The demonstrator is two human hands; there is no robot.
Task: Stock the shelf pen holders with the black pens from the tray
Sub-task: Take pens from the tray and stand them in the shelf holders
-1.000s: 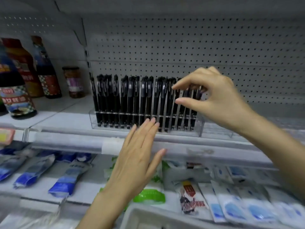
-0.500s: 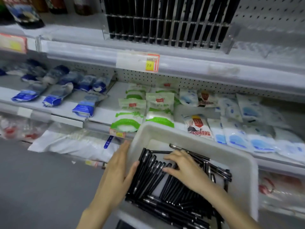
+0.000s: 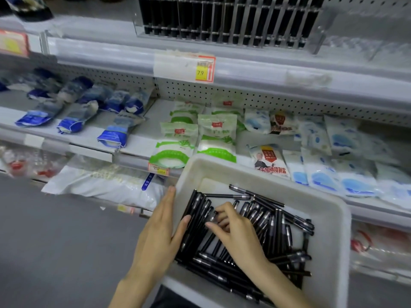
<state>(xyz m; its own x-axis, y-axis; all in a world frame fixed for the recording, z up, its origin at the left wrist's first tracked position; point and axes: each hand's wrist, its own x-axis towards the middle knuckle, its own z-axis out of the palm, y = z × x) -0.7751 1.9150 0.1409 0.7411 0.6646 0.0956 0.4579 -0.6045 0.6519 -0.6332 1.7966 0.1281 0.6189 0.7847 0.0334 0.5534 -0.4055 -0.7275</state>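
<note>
Dozens of pens (image 3: 278,225) crisscross the tray (image 3: 222,170). Right hand (image 3: 235,236) curls onto a few near ten o'clock; left hand (image 3: 160,232), fingers straight, braces nine o'clock. Tangled neighbours could lift and spill.

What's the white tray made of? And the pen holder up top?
White tray: probably matte plastic, judging by its thick, rounded, slightly scuffed rim. Pen holder: clear glossy plastic, maybe acrylic; the black pens show through its front wall.

head-worn view, angled down, close over tray (image 3: 329,218)
</note>
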